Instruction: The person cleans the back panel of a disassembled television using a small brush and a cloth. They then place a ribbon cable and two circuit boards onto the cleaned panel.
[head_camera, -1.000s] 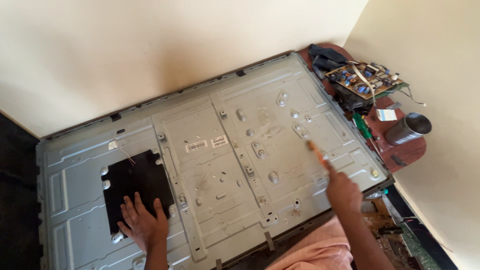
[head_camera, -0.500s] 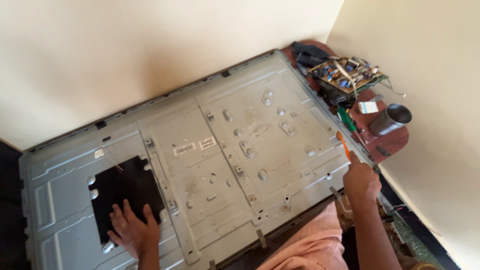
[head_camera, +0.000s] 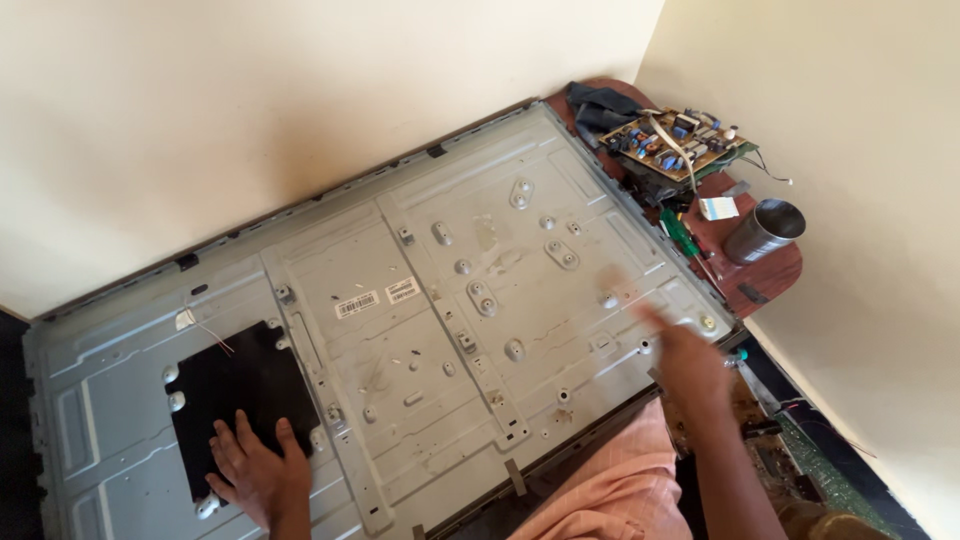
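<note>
A large grey metal back panel (head_camera: 420, 330) of a flat screen lies face down in front of me, studded with screw posts. My left hand (head_camera: 255, 472) rests flat, fingers spread, on a black rectangular pad (head_camera: 235, 385) at the panel's near left. My right hand (head_camera: 688, 358) hovers over the panel's near right corner, motion-blurred. It is closed around a thin screwdriver (head_camera: 625, 295) that shows only as a faint streak pointing up-left.
A brown round table (head_camera: 770, 280) at the right corner carries a loose circuit board (head_camera: 680, 140), a green-handled screwdriver (head_camera: 683, 235), a metal cup (head_camera: 765, 230), a white card (head_camera: 718, 208) and dark cloth (head_camera: 600, 100). Walls close in behind and to the right. A green board (head_camera: 820, 485) lies on the floor.
My right hand swung with the screwdriver from the panel's right edge back over the near right corner. The left hand stayed on the black pad. The camera shifted slightly.
</note>
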